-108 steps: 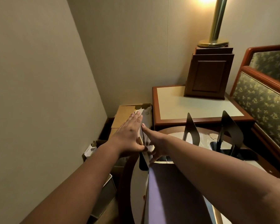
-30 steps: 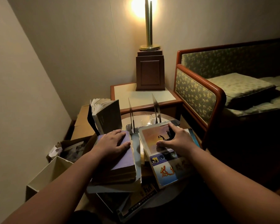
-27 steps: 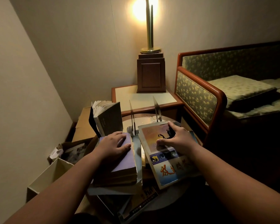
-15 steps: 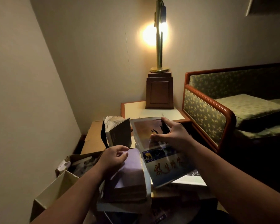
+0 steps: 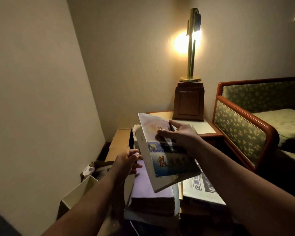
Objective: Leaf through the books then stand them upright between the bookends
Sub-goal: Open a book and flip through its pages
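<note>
The book (image 5: 169, 160) is up in the air, tipped, just over the purple book (image 5: 148, 188) on the pile. It looks thin and light, with a soft, shiny cover that may bend or slip. The best place to hold it is likely the spine on the left, so the pages can flap free. The right hand (image 5: 179, 138) grips its top part, thumb pressed on the cover. The left hand (image 5: 126, 160) is by the spine with bent fingers; I cannot tell if it holds the book. The bookends are hidden. A lamp (image 5: 192, 48) glows behind.
</note>
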